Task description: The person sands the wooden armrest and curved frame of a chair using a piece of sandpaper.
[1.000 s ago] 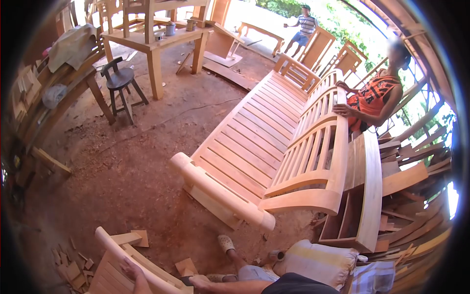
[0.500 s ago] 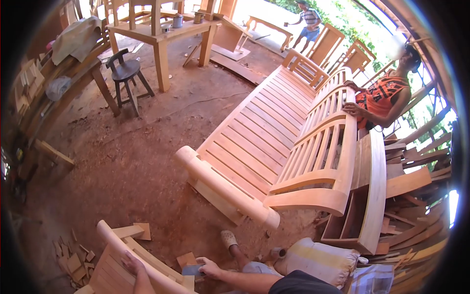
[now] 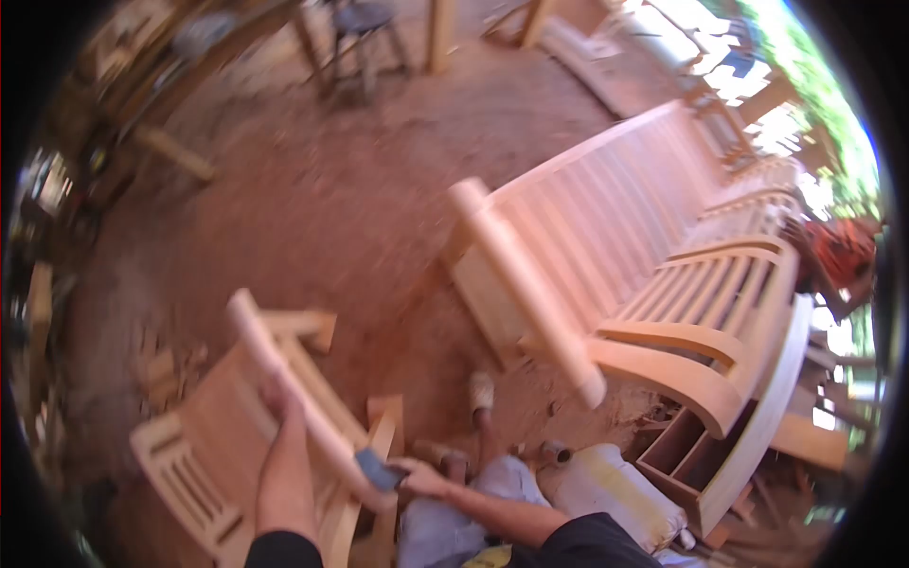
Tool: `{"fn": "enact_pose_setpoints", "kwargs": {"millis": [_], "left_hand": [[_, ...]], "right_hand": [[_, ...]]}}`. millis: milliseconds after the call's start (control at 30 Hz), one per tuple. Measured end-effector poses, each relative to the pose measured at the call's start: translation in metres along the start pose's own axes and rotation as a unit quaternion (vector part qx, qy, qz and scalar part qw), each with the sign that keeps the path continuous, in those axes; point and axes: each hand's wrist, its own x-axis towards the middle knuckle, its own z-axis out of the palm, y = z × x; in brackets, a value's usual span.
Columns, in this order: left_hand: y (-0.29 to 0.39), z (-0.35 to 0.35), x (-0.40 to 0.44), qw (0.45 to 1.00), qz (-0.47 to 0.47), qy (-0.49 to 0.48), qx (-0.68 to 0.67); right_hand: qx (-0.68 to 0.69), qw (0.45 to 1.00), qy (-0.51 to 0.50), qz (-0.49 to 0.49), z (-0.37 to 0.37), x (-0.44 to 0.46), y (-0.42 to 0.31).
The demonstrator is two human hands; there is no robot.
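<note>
In the lower left of the head view stands an unpainted wooden chair point(image 3: 185, 473) with a slatted back. My left hand point(image 3: 277, 396) rests against the inner side of its rounded armrest point(image 3: 322, 417); the fingers are blurred but look stretched out along the wood. My right hand point(image 3: 424, 478) is closed on a blue-grey piece of sandpaper point(image 3: 377, 470), which lies against the near end of that armrest.
A long slatted wooden bench point(image 3: 587, 246) stands ahead to the right, a person in an orange top point(image 3: 843, 256) beside it. A filled sack point(image 3: 615, 497) and an open wooden cabinet point(image 3: 701, 454) are at my right. A dark stool point(image 3: 365, 24) is further off.
The view has swung down and left, so the chair and bench sit further right and more of the chair shows. The sandpaper is now on the armrest's near end.
</note>
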Motion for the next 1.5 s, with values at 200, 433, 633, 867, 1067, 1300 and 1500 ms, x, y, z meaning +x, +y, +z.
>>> {"fn": "enact_pose_setpoints", "kwargs": {"millis": [200, 433, 633, 867, 1067, 1300, 1500], "left_hand": [[0.068, -0.042, -0.043, 0.998, -0.017, 0.063, -0.007], [0.090, -0.059, -0.048, 0.998, -0.030, 0.046, 0.005], [0.093, -0.064, -0.049, 0.998, -0.059, 0.005, 0.008], [0.094, -0.066, -0.051, 0.998, -0.058, 0.009, -0.004], [0.092, -0.063, -0.049, 0.999, -0.036, 0.024, -0.010], [0.100, -0.070, -0.052, 0.999, -0.043, 0.000, -0.021], [0.091, -0.061, -0.047, 0.999, -0.012, 0.032, 0.019]], "right_hand": [[-0.025, 1.000, -0.003, 0.003, 0.004, -0.013, -0.034], [-0.055, 0.994, 0.074, 0.057, 0.007, -0.006, -0.037], [0.352, 0.915, -0.026, 0.196, 0.006, 0.001, 0.010], [0.361, 0.914, -0.025, 0.182, 0.001, 0.007, -0.021], [0.011, 0.999, 0.033, -0.034, 0.025, 0.013, -0.048], [-0.170, 0.976, 0.118, -0.074, 0.090, 0.012, -0.073], [-0.249, 0.951, 0.166, -0.073, 0.113, -0.004, -0.064]]}}
